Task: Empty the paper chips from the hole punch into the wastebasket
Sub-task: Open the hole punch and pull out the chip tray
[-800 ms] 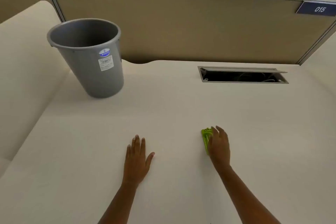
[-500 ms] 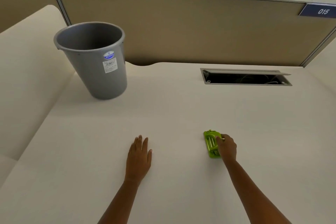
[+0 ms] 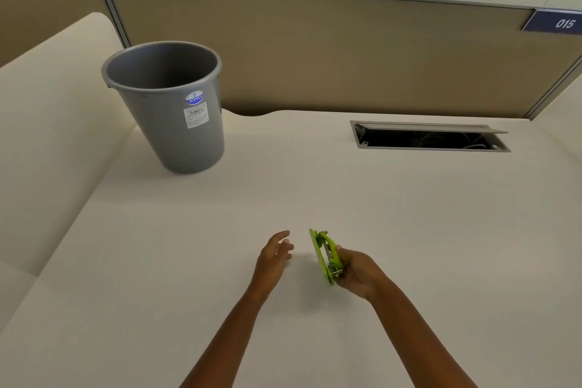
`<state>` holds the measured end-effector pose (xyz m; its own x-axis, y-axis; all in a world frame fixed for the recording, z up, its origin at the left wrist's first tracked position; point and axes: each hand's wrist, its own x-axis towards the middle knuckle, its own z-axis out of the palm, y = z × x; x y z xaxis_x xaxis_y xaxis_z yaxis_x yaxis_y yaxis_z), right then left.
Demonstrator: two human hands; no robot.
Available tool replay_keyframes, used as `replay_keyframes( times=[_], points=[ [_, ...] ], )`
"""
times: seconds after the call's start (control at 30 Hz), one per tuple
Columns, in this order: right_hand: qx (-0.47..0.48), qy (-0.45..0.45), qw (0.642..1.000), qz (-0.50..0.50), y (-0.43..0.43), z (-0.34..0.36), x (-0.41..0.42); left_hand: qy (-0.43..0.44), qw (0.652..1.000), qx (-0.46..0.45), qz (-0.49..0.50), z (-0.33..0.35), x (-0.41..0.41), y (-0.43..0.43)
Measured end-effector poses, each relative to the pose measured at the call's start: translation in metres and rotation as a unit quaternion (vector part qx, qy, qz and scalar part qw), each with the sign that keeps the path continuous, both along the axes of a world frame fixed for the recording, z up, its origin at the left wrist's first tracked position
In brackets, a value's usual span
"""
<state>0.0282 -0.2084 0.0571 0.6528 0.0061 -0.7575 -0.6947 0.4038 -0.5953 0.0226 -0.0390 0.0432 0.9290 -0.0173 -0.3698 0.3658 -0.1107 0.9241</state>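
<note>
A small bright green hole punch is held above the cream desk, tipped on its side with its flat base facing left. My right hand is shut on its right side. My left hand hovers just left of the punch, fingers apart and holding nothing, a short gap away from it. A grey plastic wastebasket with a blue and white label stands upright on the desk at the far left, well away from both hands. Its inside looks bare from here.
A rectangular cable slot with a raised metal flap is cut into the desk at the back right. A tan partition runs along the rear edge. Another cream desk surface adjoins on the left.
My right hand has lifted the hole punch off the desk and turned it on its side. My left hand has risen from lying flat and moved right toward the punch.
</note>
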Motion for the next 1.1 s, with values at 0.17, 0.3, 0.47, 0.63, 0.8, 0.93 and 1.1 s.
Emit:
replay_keyframes(
  times=[0.17, 0.3, 0.47, 0.63, 0.8, 0.93, 1.1],
  points=[
    [0.102, 0.043, 0.994, 0.025, 0.007, 0.006, -0.005, 0.042, 0.992, -0.116, -0.024, 0.011, 0.000, -0.007],
    [0.132, 0.035, 0.990, 0.038, 0.007, 0.008, -0.007, 0.036, 0.987, -0.159, -0.010, 0.016, 0.001, -0.009],
    [0.149, 0.023, 0.988, 0.039, 0.007, 0.008, -0.009, 0.020, 0.987, -0.161, -0.002, 0.021, 0.001, -0.011],
    [0.139, 0.013, 0.989, 0.050, 0.008, 0.018, -0.008, 0.013, 0.983, -0.180, 0.023, 0.024, -0.001, -0.014],
    [0.077, -0.035, 0.994, 0.070, 0.009, 0.032, -0.002, 0.013, 0.963, -0.263, 0.061, 0.027, -0.004, -0.019],
    [-0.052, -0.108, 0.983, 0.136, 0.017, 0.043, -0.001, 0.075, 0.927, -0.358, 0.079, 0.032, -0.003, -0.022],
    [-0.139, -0.168, 0.960, 0.177, 0.032, 0.058, -0.004, 0.122, 0.904, -0.400, 0.088, 0.036, -0.003, -0.023]
  ],
)
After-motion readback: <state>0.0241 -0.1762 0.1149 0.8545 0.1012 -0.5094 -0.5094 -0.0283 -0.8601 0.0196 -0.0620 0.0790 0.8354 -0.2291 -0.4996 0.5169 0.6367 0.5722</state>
